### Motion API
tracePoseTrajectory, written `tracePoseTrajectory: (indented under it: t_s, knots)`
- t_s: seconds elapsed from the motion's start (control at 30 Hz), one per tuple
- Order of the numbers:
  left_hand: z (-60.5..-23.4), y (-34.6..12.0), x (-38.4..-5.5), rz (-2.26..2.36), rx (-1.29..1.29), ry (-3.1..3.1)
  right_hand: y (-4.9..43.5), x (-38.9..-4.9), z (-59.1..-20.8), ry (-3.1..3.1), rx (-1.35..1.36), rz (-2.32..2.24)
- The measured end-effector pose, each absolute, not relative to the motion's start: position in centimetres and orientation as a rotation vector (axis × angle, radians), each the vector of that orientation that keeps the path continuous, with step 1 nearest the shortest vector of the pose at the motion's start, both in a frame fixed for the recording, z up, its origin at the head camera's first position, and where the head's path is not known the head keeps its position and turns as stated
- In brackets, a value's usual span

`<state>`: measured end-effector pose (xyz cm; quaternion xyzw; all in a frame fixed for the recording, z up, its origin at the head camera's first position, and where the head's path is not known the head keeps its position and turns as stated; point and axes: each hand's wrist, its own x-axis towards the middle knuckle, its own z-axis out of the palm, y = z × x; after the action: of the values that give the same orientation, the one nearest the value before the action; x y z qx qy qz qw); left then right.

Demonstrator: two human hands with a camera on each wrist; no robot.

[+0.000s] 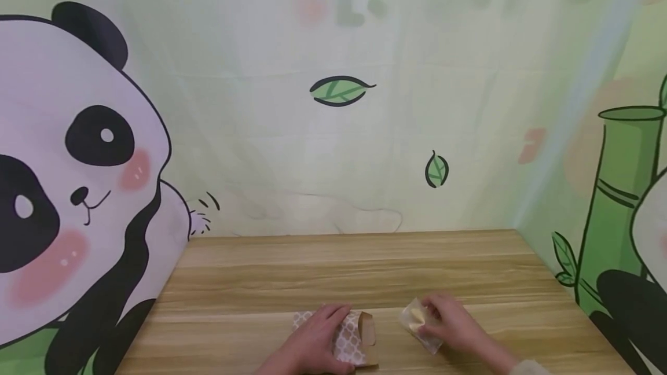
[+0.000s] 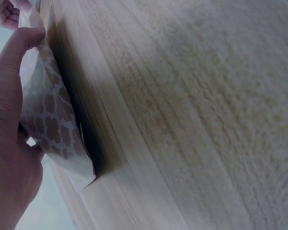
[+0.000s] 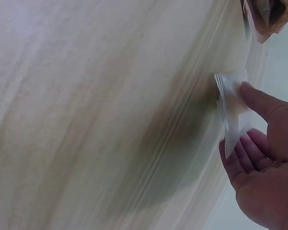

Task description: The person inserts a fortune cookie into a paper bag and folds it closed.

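Note:
A brown paper bag (image 1: 350, 341) with a white lattice print lies on its side on the table, its mouth spread and facing right. My left hand (image 1: 316, 343) grips it from the left, thumb along the near side. In the left wrist view the bag (image 2: 55, 115) sits between thumb and fingers. To the right of the mouth, my right hand (image 1: 452, 324) pinches a small clear packet (image 1: 410, 316) with something pale yellow inside. In the right wrist view the thumb presses the packet (image 3: 233, 108) from one side, fingers on the other. The bag's inside is mostly hidden.
The wood-grain table (image 1: 339, 271) runs back to a pale green cloth backdrop (image 1: 260, 132) printed with leaves, bamboo and pandas. Similar printed cloth stands along the left and right sides.

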<state>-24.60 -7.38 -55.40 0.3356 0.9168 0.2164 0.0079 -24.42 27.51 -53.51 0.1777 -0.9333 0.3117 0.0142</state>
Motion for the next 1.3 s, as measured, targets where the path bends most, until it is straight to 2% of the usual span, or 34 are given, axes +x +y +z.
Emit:
tracePoseTrajectory:
  t_s: [0.43, 1.0, 1.3]
  knots:
    - [-55.34, -7.55, -24.61, 0.677, 1.057, 2.862, 27.12, -24.81, -53.18, -2.970, 0.622, 1.335]
    - [-55.29, -7.53, -24.52, 0.661, 1.073, 2.888, 26.59, -24.61, -53.10, -2.921, 0.850, 1.420]
    - [-55.28, -7.62, -24.62, 0.669, 1.062, 2.877, 26.71, -24.44, -53.02, -2.913, 0.776, 1.597]
